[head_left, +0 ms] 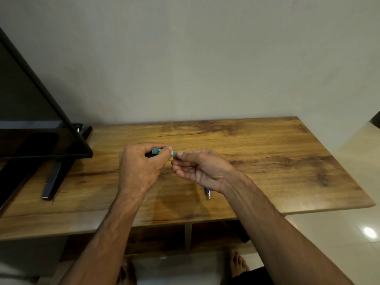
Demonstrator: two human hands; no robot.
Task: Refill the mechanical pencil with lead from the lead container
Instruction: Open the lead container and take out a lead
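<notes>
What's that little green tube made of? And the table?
The lead container looks like smooth teal plastic: even colour, with a pale label. The table looks like wood or wood-look laminate: brown grain streaks, dark knots and a soft shine.

the lead container point(164, 151), a small teal tube with a pale label, is held level above the table point(267, 161), pinched between the left hand point(141, 163) and the right hand point(203, 171). the mechanical pencil point(208, 193), blue with a metal tip, lies on the table, mostly hidden under the right wrist.
</notes>
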